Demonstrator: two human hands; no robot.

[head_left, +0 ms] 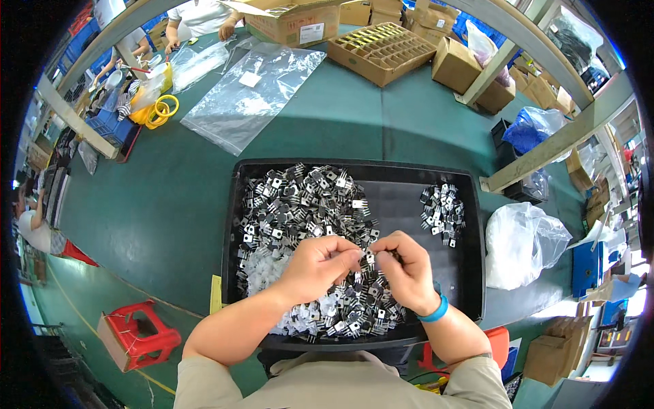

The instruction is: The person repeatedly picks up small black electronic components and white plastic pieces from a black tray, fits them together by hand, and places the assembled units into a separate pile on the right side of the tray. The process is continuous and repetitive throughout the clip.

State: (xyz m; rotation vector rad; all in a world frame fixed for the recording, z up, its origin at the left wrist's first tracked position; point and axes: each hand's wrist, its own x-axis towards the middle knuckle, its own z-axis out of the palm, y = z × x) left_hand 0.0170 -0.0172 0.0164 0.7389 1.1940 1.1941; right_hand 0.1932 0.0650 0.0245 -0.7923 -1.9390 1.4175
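Wears a light tan shirt (327, 388) with short, loose sleeves (206, 384) in the same colour. Looks plain, with some soft folds in the cloth. Past the sleeves of the shirt, has bare forearms (240, 322) and bare hands (315, 267). Farther from the shirt, on the right wrist (424, 302), wears a bright blue-green band (434, 311), smooth and curved like a bracelet.

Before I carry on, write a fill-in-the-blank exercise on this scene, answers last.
The wristband is on the person's ____ wrist.
The left hand and right hand are above a tray coloured ____.
The larger component pile lies to the ____ of the smaller pile.
The round rings are ____ in colour.
Answers: right; black; left; yellow.
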